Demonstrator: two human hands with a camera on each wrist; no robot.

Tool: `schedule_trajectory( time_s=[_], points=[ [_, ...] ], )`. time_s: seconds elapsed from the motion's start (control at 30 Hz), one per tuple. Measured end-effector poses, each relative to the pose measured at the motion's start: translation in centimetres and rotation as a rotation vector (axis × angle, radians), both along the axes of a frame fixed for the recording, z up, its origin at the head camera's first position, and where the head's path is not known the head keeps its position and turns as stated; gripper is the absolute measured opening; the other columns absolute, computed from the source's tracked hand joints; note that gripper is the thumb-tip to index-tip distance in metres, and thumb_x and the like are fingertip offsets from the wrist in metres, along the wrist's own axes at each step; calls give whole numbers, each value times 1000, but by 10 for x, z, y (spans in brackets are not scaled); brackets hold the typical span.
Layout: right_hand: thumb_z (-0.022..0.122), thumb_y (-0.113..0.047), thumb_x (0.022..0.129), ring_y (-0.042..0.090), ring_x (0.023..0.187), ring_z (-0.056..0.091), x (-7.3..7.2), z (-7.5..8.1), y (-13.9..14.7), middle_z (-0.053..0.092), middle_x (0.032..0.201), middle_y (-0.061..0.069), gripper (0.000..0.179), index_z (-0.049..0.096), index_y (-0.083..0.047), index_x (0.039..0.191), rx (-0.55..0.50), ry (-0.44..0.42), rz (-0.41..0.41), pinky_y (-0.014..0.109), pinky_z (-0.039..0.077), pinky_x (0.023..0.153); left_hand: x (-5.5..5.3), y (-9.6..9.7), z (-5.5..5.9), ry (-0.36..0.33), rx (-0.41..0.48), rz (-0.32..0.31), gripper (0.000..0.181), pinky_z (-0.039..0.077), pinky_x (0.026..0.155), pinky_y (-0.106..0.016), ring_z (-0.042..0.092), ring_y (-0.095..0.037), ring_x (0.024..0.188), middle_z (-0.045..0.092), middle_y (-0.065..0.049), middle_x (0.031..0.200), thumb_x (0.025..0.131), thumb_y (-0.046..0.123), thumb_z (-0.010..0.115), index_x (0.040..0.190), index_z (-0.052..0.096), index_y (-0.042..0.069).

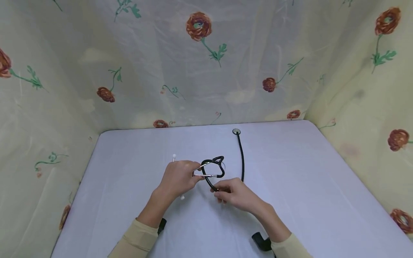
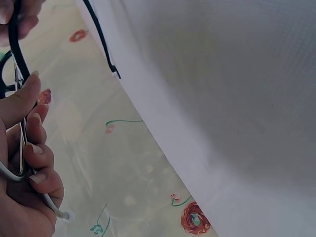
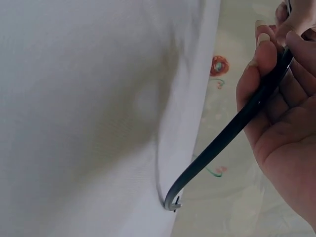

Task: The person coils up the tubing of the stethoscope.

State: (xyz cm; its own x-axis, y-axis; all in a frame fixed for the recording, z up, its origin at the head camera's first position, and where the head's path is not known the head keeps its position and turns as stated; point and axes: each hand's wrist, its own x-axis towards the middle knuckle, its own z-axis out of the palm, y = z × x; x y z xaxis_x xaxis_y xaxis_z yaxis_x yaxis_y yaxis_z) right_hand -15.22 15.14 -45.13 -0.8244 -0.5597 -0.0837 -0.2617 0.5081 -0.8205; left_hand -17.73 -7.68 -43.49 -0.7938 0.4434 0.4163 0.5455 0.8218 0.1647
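Observation:
A black stethoscope (image 1: 242,157) with silvery metal ear tubes is held up over the table by both hands. My left hand (image 1: 179,177) grips the ear tubes, fingers curled round them in the left wrist view; white ear tips (image 1: 174,156) stick out on both sides of it. Between the hands the black tubing makes a loop. My right hand (image 1: 237,193) pinches the tubing just right of this loop. From there the tube (image 3: 222,140) runs out past the palm in the right wrist view. The round chest piece (image 1: 236,131) lies near the table's back edge.
The white-covered table (image 1: 129,150) has rounded back corners. Pale curtains (image 1: 245,82) printed with red flowers hang behind it and at both sides. Black straps or mounts (image 1: 262,242) show at the wrists.

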Motion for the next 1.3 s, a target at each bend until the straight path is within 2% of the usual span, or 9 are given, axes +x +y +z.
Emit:
schedule_trajectory(
  time_s=[0.27,0.57,0.77,0.9,1.07,1.17,1.3],
  points=[
    [64,-15,95,8,63,56,4,11,0,66,71,2,16,73,-6,104,25,-21,14,24,46,56,-1,2,-5,16,-5,-1,25,35,48,-22,55,-2,55,63,12,62,75,39,84,77,68,21],
    [65,-12,93,4,59,50,3,18,7,61,66,-6,10,73,-7,98,116,30,48,21,40,54,0,5,-5,-14,-6,-3,24,34,48,-22,51,-2,54,62,13,61,75,42,84,76,69,22],
    [66,-11,91,4,56,50,5,27,11,62,63,-5,7,72,-8,89,179,33,102,21,40,52,0,4,-5,-69,-19,18,22,36,50,-23,53,-3,57,67,12,66,76,41,83,81,74,21],
    [67,-11,91,6,58,55,8,31,13,66,67,0,9,73,-7,97,181,-17,115,23,44,54,0,2,-7,-96,-24,43,22,41,51,-25,61,-7,61,72,10,73,76,39,84,86,76,21],
    [67,-11,92,9,61,58,10,36,15,70,73,8,17,72,-3,106,139,-60,100,24,45,54,-1,1,-8,-108,-18,34,22,43,52,-27,64,-9,64,75,8,77,76,39,84,86,77,20],
    [67,-11,92,9,64,58,8,40,17,71,78,9,19,72,-4,108,126,-45,98,24,46,57,-1,0,-7,-126,-26,38,22,41,52,-25,60,-6,61,73,10,73,76,39,84,84,76,20],
    [65,-7,92,7,66,55,5,46,22,70,83,2,17,74,-9,106,138,27,97,24,47,60,-1,-1,-6,-168,-26,32,22,41,53,-25,58,-5,61,72,11,72,76,40,84,84,77,21]
  ],
)
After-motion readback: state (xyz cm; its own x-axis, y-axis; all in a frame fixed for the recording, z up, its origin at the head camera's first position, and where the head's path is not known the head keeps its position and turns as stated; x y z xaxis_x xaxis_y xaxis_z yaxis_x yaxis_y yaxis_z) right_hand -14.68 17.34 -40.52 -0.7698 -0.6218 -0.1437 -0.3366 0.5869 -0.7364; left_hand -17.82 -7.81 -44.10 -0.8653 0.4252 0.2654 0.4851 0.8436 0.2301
